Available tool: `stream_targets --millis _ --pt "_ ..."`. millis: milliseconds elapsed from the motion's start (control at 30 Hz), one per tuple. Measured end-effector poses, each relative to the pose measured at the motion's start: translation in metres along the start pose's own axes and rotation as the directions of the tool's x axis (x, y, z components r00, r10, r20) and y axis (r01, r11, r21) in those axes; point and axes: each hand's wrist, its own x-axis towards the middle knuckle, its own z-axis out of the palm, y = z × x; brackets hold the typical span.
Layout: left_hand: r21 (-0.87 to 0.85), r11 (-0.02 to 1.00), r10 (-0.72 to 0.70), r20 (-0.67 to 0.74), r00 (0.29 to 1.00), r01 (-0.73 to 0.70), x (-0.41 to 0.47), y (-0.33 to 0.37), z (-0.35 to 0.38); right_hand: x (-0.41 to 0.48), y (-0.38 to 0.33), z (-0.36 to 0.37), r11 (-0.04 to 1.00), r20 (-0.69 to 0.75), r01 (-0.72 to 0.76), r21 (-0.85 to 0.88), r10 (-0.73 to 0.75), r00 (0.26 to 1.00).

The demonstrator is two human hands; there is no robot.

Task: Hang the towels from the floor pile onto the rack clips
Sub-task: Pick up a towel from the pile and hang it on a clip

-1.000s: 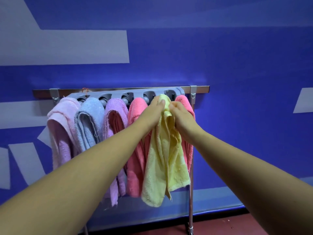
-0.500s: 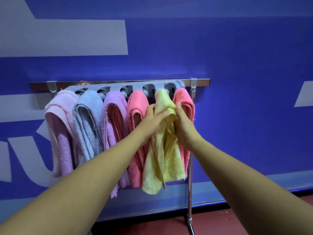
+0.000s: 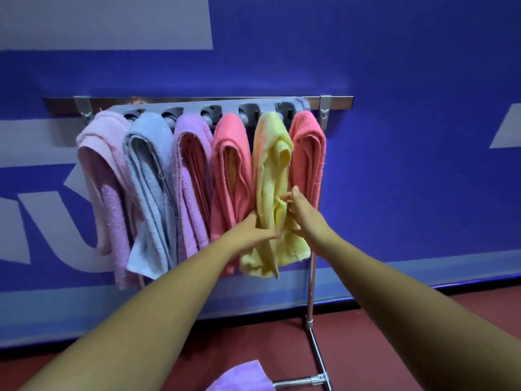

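Observation:
Several towels hang side by side from the grey clip bar (image 3: 194, 109) on the metal rack: light pink (image 3: 101, 179), blue-grey (image 3: 149, 179), lilac (image 3: 191, 179), coral (image 3: 234, 170), yellow (image 3: 272, 153) and a second coral one (image 3: 307, 153). Both my hands are low on the yellow towel. My left hand (image 3: 253, 230) grips its left edge, thumb behind and fingers across the front. My right hand (image 3: 298, 210) pinches a fold on its right side, thumb up. A lilac towel (image 3: 245, 376) lies on the floor at the bottom edge.
The rack's chrome post (image 3: 311, 277) runs down at the right to a foot bar (image 3: 318, 362) on the red floor. A blue wall with pale lettering stands right behind the rack.
Both hands have slid down the yellow towel from its top at the clip to its lower half. The view has tilted down, bringing the floor and the lilac towel into sight.

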Motion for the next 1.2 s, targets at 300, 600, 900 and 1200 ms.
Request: stream_targets --millis 300,600,900,1200 --pt "0.394 0.913 -0.129 0.024 0.991 0.109 -0.061 -0.070 0.022 -0.056 0.102 0.011 0.820 0.022 -0.084 -0.567 0.117 0.993" --pt "0.501 0.825 -0.304 0.002 0.953 0.262 -0.118 -0.189 0.031 -0.087 0.200 0.052 0.721 0.026 -0.131 -0.681 0.203 0.979" --pt "0.472 0.778 -0.481 0.025 0.877 0.413 -0.147 -0.335 0.075 -0.110 0.344 0.111 0.647 0.129 -0.184 -0.740 0.405 0.905" --pt "0.509 0.702 -0.622 0.096 0.777 0.499 -0.149 -0.459 0.135 -0.127 0.476 0.140 0.559 0.155 -0.287 -0.778 0.613 0.775"
